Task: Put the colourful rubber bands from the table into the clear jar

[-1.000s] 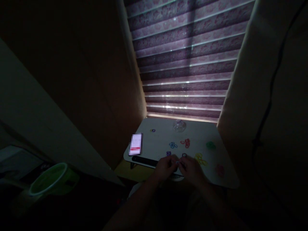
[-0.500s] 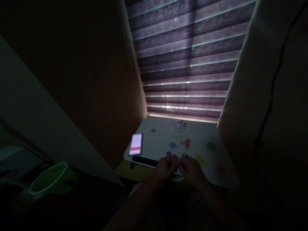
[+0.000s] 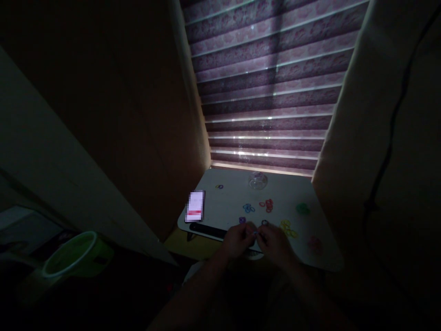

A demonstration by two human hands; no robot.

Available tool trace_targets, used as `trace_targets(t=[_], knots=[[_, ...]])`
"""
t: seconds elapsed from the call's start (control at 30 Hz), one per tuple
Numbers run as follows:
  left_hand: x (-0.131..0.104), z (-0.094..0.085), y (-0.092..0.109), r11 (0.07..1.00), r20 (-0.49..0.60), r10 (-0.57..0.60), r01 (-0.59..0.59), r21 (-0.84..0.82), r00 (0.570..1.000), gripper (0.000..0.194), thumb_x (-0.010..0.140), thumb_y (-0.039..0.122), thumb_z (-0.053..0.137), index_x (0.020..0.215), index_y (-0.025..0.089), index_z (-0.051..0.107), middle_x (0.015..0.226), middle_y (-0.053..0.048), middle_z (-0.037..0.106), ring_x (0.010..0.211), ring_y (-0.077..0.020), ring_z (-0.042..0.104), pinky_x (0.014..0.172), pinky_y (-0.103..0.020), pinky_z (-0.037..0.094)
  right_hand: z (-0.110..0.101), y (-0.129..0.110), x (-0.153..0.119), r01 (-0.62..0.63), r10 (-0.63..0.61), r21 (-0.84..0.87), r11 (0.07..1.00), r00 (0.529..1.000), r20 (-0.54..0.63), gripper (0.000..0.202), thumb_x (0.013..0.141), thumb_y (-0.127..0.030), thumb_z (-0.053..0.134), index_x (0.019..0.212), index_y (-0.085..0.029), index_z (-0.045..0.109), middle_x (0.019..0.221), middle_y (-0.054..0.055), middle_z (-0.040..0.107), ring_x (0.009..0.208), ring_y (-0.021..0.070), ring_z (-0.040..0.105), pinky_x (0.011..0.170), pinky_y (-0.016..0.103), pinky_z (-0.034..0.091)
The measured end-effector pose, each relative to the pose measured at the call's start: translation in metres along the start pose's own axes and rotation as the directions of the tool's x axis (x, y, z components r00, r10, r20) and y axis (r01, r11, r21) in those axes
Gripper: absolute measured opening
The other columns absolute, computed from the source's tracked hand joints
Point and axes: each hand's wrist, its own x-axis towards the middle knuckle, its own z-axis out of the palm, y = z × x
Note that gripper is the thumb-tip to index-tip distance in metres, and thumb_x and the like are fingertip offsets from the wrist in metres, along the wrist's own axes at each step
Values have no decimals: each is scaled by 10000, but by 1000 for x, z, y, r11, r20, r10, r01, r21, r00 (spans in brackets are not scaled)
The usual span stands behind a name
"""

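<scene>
My left hand (image 3: 239,238) and my right hand (image 3: 274,241) meet at the front edge of a white table (image 3: 227,197), fingertips pinched together. Between them shows a tiny bluish piece (image 3: 255,232), like one of the small elastic bands; the dim light hides its exact shape. Just beyond my fingers lie purple bands (image 3: 242,220) and a dark band (image 3: 264,222). Farther out are blue bands (image 3: 248,208) and red bands (image 3: 268,205). Yellow bands (image 3: 287,228) lie right of my right hand.
Green bands (image 3: 302,209) and a pinkish-red pile (image 3: 314,244) lie at the right. A clear round container (image 3: 257,180) stands near the blinds (image 3: 265,115). At the left are a phone (image 3: 195,206), a black strip (image 3: 208,231) and two linked-looking bands (image 3: 219,186). A green bin (image 3: 77,257) stands lower left.
</scene>
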Motion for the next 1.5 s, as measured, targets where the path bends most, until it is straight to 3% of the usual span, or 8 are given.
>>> trace_targets(t=[0.4,1.5], knots=[[0,3,-11,1000,2,-9,9,3,1000,221,872,389,633,840,171,618,770,-11,673,714,-142,583,662,-227,440,-3,-2,-1,21,-21,-1,1000,1000,-8,184,891,-286,532,728,-213,575,691,12,572,675,162,535,635,268,332],[-1,1,-4,1000,23,-18,18,8,1000,239,864,399,630,782,180,581,719,7,637,667,-139,552,632,-236,415,-1,-1,-1,10,-10,-5,1000,1000,6,179,884,-288,527,727,-223,582,699,16,583,691,172,553,648,272,346]])
